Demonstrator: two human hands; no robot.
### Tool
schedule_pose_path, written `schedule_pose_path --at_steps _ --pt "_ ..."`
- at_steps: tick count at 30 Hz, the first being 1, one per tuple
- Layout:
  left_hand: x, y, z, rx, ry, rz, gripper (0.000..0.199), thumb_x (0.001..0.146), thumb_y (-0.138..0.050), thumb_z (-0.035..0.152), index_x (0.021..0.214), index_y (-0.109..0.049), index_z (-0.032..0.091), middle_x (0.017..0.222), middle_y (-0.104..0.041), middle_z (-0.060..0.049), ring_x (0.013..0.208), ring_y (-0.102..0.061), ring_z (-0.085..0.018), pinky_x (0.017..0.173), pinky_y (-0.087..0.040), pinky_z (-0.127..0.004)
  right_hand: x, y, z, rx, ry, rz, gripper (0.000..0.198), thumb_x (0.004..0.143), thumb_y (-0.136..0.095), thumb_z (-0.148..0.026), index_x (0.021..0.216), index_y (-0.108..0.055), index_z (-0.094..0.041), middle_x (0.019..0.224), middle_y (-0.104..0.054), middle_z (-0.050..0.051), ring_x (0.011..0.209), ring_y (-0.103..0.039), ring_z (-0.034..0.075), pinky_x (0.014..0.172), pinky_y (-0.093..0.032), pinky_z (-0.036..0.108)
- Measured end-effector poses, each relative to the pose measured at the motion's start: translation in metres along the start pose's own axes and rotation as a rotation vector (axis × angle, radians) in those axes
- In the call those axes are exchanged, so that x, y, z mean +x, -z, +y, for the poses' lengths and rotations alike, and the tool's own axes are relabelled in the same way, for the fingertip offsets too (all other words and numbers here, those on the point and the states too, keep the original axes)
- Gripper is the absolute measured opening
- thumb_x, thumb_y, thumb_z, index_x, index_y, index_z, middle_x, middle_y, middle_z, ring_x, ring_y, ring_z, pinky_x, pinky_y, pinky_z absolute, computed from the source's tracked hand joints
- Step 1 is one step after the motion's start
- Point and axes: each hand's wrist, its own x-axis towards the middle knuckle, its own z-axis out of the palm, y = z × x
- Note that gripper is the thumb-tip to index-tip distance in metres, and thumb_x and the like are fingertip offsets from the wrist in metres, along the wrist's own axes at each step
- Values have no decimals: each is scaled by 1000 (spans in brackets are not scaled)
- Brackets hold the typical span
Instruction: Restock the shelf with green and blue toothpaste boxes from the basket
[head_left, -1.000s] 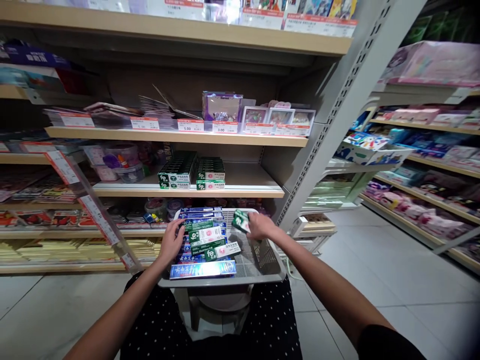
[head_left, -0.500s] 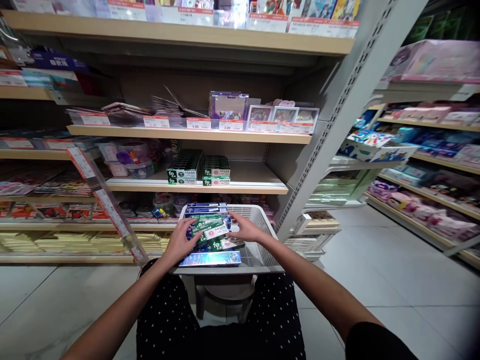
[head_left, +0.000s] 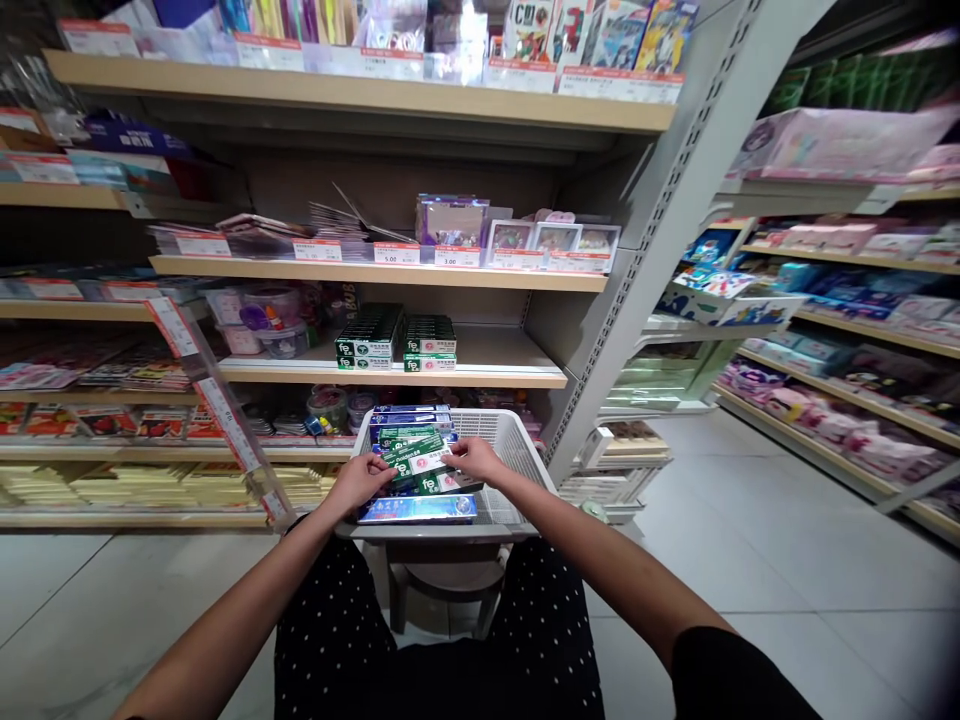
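A white plastic basket (head_left: 517, 440) stands in front of me, with toothpaste boxes lying in it. My left hand (head_left: 364, 481) has its fingers closed at the left end of a green-and-white toothpaste box (head_left: 421, 458). At the box's other end, my right hand (head_left: 477, 459) pinches it between thumb and fingers. Under this box is another green toothpaste box (head_left: 439, 483), partly covered. A blue toothpaste box (head_left: 416, 509) lies along the basket's near side, and more blue boxes (head_left: 409, 413) are at the far side.
Behind the basket, a shelf (head_left: 510, 376) holds two stacks of green toothpaste boxes (head_left: 367, 340) and clear tubs (head_left: 281, 330). A grey slotted upright (head_left: 637, 270) rises at the right. Beneath the basket is a stool (head_left: 446, 575).
Both hands have gone from spread fingers around the green toothpaste box to pinching its ends. The view has shifted slightly.
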Motion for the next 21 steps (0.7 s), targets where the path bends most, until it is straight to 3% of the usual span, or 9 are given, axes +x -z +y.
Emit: schedule_pose_path --at_steps 3,7,11,17,21 --pt "2 2 -1 -151 34 -84 38 58 -80 43 72 -55 18 58 -62 2 55 -64 -15 56 -55 -29 -4 -2 4 98 -37 41 20 72 -71 -37 75 -69 -17 78 -71 2 74 -65 19 61 -44 24" --pt "3 8 6 -201 -5 -54 42 52 -83 42 71 -56 17 54 -61 3 51 -63 -15 55 -55 -29 -8 -4 2 326 -47 174 19 67 -73 -31 78 -69 -16 84 -71 5 81 -66 21 64 -49 25" --pt "14 16 26 -279 -133 17 42 54 -82 41 79 -61 15 65 -67 -1 60 -66 -17 60 -57 -31 0 4 -6 604 10 251 28 66 -73 -30 89 -68 -16 92 -71 8 81 -67 21 67 -53 29" --pt "73 16 76 -219 -322 212 41 59 -80 37 90 -68 14 89 -74 -10 83 -70 -23 78 -56 -36 53 33 -24 713 69 477 37 61 -76 -27 94 -66 -15 93 -71 9 84 -66 20 80 -54 34" --pt "121 7 112 -153 -433 332 30 67 -75 30 91 -66 14 92 -73 -10 85 -70 -22 82 -54 -36 102 56 -34 676 120 613 35 62 -74 -25 94 -63 -16 93 -70 7 85 -66 19 83 -54 36"
